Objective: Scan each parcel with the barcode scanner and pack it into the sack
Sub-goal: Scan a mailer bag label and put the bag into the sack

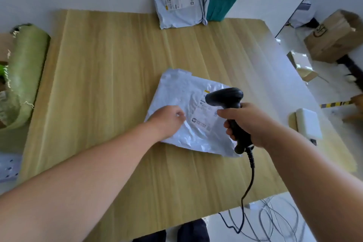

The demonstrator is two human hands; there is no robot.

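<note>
We grip the parcel [176, 88] flat on the tabletop [108, 65] with our left hand [169, 120] so the scanner [225, 97] clutched in our right hand [249, 122] can read its label [204, 117].

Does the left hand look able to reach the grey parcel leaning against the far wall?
Probably yes: bare table lies before the grey parcel, though the left hand grips the white parcel and must let go.

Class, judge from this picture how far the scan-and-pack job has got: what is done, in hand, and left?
Done: unclear; what the green sack holds cannot be told. In hand: the right hand grips the scanner over the label on the white parcel, while the left hand holds that parcel. Left: pack it, then scan and pack the grey parcel and teal parcel at the far edge.
</note>
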